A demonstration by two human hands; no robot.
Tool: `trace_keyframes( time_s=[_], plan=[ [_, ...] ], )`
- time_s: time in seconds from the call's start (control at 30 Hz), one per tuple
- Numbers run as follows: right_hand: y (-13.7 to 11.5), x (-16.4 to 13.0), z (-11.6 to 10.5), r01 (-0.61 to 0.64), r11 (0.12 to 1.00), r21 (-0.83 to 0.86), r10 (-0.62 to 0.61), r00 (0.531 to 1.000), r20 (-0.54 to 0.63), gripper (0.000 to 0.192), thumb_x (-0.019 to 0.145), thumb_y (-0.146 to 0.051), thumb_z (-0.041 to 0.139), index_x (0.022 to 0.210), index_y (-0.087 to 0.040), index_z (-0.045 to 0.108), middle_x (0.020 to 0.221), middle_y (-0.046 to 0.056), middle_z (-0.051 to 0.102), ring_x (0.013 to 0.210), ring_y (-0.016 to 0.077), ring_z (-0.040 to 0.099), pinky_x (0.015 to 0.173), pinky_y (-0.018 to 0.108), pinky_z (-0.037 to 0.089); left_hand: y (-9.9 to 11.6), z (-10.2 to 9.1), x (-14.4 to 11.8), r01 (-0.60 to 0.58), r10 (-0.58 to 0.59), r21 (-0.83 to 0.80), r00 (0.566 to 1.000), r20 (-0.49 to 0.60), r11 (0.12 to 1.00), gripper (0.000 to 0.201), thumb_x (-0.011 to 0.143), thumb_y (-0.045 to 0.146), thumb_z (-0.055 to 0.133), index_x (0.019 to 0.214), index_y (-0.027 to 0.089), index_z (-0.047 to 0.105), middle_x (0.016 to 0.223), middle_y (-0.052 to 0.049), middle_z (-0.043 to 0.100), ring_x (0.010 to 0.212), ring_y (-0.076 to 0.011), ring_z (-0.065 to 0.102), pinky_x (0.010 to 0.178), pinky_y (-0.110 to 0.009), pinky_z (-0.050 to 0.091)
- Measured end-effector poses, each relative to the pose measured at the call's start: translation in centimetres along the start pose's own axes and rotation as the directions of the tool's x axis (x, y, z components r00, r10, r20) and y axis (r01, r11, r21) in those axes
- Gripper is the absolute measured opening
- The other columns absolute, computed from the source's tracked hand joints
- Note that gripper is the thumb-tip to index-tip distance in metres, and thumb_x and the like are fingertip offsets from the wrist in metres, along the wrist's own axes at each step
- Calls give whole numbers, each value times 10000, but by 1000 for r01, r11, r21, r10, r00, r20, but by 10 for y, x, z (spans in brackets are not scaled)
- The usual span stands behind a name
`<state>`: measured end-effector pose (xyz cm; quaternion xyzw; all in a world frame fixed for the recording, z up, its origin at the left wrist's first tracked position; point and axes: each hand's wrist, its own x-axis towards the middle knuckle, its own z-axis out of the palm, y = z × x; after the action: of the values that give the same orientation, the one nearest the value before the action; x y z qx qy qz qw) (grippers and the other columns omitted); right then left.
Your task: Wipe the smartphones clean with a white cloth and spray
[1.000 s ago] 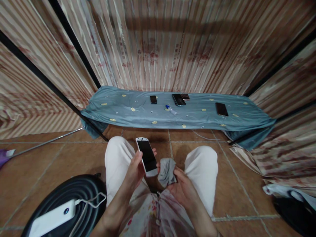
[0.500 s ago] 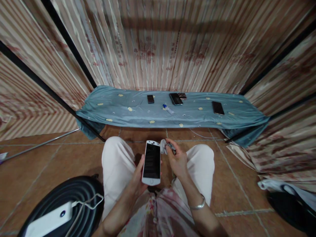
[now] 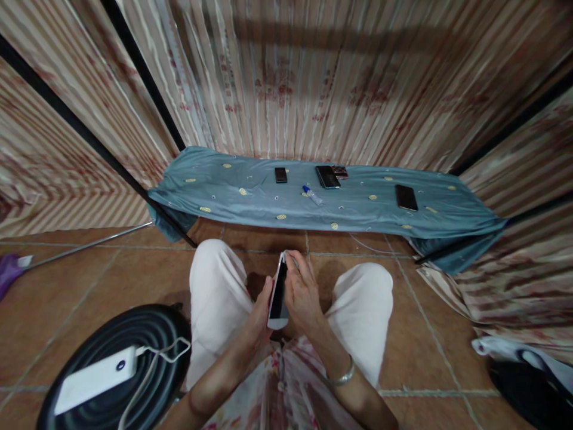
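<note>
A seated person holds a white smartphone edge-on between the knees, the left hand curled around its back and lower end while the right hand lies flat over the dark screen, fingers closed against the glass; whether a cloth sits under that palm cannot be told. The step in hand looks like wiping the phone's face, and the next stroke seems to call for steady support from the left hand and a sweep along the phone's length without tipping it off the palm. Open tiled floor lies ahead and to both sides of the white trouser legs. Well apart, a low table under a blue-grey cloth carries three dark phones and a small bottle; striped curtains close in behind. A white power bank rests on a black round stool near the left elbow.
</note>
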<state>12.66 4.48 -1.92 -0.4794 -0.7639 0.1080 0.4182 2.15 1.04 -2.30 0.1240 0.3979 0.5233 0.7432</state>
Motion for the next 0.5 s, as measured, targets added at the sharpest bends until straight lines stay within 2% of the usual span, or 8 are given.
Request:
trace_keyframes(
  time_s=[0.17,0.3,0.5],
  plan=[
    [-1,-1,-2,25,999,24,-25,999,-27,571,935,-82,317,1489,-219,360,1393,130,497,1292,245,457,1065,458,431,6,6,1,1,-1,1,1000,22,1000,676,731,679,628,1199,193,664,1105,-117,742,1136,-312,641,947,-414,499],
    [-1,-2,-2,78,997,7,-78,996,-32,579,945,-66,318,1496,-240,344,1387,134,502,1293,249,461,1052,452,445,10,11,2,-12,11,9,999,44,1000,673,710,691,637,1162,195,687,1090,-91,749,1145,-307,635,954,-397,498],
    [-6,-20,5,141,990,-22,-141,990,32,576,949,-79,391,1503,-224,331,1420,137,495,1300,268,464,1062,449,444,5,1,6,-67,66,-30,996,-52,997,647,746,667,623,1129,150,695,1112,-102,733,1167,-278,617,955,-350,502]
  ],
)
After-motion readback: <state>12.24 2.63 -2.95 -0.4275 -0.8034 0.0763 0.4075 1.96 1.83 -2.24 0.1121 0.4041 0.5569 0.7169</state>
